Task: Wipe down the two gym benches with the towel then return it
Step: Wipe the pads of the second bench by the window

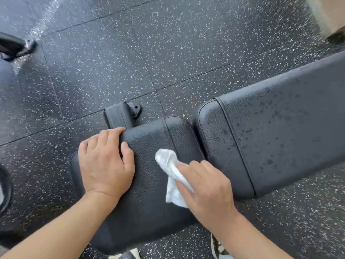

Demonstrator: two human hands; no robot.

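Note:
A black padded gym bench lies across the view, with a seat pad (149,184) near me and a long back pad (280,128) running up to the right, dotted with dark droplets. My left hand (104,161) rests on the seat pad's left end, fingers curled over its far edge. My right hand (205,189) presses a crumpled white towel (171,176) onto the seat pad, fingers laid over the cloth. The towel's free end sticks out toward the gap between the two pads.
Black rubber floor tiles with white speckles (168,43) surround the bench. A black foot of the bench frame (121,114) pokes out behind the seat. Part of another black piece of equipment (15,47) shows at the far left. My shoe (218,249) is at the bottom.

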